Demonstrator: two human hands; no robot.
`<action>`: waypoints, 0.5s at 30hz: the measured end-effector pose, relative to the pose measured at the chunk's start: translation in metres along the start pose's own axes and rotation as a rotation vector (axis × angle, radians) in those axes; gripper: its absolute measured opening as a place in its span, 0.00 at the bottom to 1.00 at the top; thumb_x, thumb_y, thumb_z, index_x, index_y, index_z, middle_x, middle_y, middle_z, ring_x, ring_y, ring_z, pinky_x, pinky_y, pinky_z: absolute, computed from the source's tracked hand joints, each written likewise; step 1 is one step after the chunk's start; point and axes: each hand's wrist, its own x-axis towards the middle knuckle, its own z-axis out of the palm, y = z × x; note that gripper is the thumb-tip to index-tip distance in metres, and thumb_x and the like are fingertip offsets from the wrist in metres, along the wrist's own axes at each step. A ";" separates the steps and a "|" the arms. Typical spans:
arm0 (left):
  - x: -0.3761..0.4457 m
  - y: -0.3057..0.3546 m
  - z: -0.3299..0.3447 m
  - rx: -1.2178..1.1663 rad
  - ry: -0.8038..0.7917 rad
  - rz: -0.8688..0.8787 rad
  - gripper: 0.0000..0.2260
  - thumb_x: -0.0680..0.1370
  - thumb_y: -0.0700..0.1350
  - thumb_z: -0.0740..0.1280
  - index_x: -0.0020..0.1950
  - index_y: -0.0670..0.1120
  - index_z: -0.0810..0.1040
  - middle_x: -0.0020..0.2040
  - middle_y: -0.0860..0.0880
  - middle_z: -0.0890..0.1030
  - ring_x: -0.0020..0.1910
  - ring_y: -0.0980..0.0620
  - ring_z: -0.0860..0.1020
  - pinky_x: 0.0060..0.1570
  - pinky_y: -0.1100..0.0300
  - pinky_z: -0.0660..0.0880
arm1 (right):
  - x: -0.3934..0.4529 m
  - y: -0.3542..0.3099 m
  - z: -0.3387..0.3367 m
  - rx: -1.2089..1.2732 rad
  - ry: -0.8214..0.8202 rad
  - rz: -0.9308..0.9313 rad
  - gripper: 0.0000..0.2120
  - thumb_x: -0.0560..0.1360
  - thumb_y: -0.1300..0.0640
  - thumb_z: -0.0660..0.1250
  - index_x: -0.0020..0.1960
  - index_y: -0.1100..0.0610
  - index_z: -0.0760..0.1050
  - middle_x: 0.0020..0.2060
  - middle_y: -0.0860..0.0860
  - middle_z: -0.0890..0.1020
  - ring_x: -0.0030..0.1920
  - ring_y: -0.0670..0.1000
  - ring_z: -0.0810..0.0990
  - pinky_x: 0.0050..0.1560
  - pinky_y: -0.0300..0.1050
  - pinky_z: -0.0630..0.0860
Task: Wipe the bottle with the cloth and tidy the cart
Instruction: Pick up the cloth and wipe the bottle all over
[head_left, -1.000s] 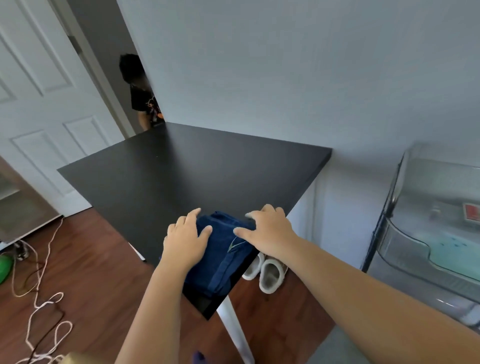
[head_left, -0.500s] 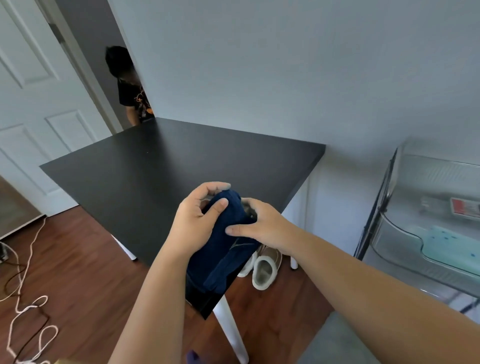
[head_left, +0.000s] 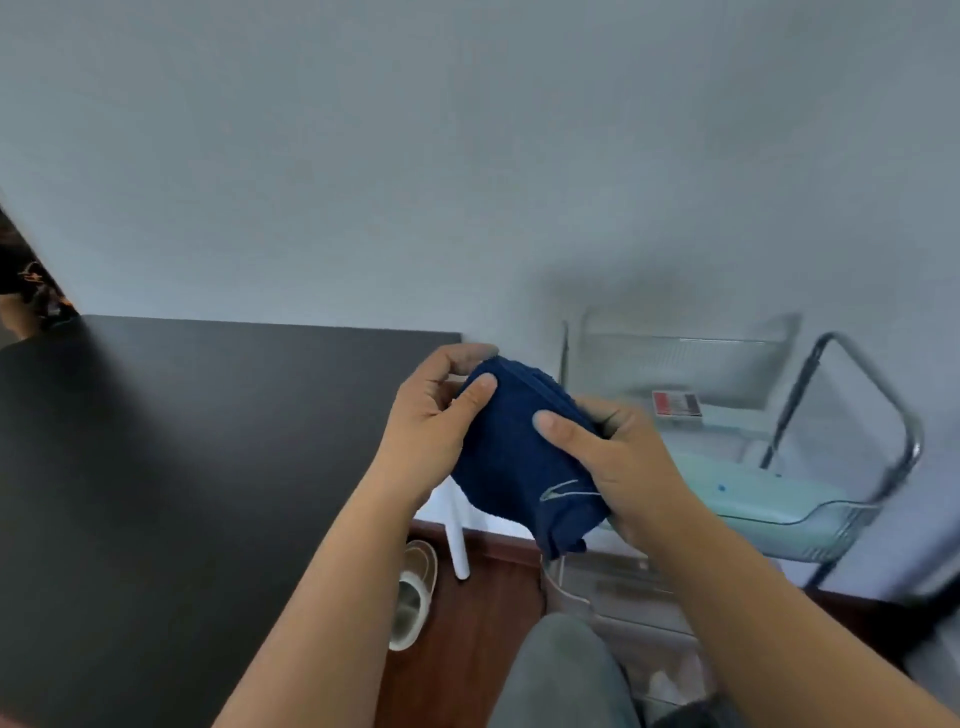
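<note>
Both hands hold a folded dark blue cloth (head_left: 524, 457) in the air at the centre of the frame, off the right edge of a black table (head_left: 182, 441). The left hand (head_left: 431, 421) pinches its upper left corner; the right hand (head_left: 608, 462) is closed round its lower right side. The cloth's long axis runs from upper left to lower right. The cart (head_left: 852, 499), a clear-tiered trolley, stands at right, nearer the right hand. No bottle shows.

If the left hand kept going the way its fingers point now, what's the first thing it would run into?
The left hand points right, toward the right hand, with the blue cloth both already grip between them. Past that lies the clear cart, though depth there is hard to judge.
</note>
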 end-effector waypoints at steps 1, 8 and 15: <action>0.008 -0.004 0.018 0.030 -0.016 -0.009 0.09 0.77 0.48 0.67 0.55 0.59 0.80 0.52 0.54 0.81 0.48 0.59 0.80 0.47 0.65 0.77 | -0.003 -0.006 -0.014 0.013 0.057 -0.021 0.11 0.64 0.50 0.74 0.46 0.51 0.85 0.42 0.54 0.87 0.41 0.54 0.86 0.37 0.45 0.81; 0.058 -0.040 0.110 0.373 -0.212 -0.018 0.08 0.79 0.44 0.66 0.57 0.54 0.78 0.50 0.52 0.79 0.41 0.62 0.77 0.42 0.71 0.74 | -0.023 -0.038 -0.126 0.210 0.425 -0.096 0.09 0.68 0.54 0.72 0.48 0.52 0.84 0.45 0.53 0.87 0.42 0.52 0.86 0.34 0.45 0.80; 0.102 -0.090 0.160 1.131 -0.730 -0.272 0.23 0.80 0.42 0.66 0.74 0.46 0.68 0.71 0.45 0.71 0.69 0.45 0.71 0.67 0.53 0.68 | -0.025 -0.036 -0.190 0.372 0.569 -0.055 0.08 0.77 0.56 0.67 0.49 0.48 0.84 0.49 0.52 0.86 0.44 0.52 0.86 0.35 0.47 0.81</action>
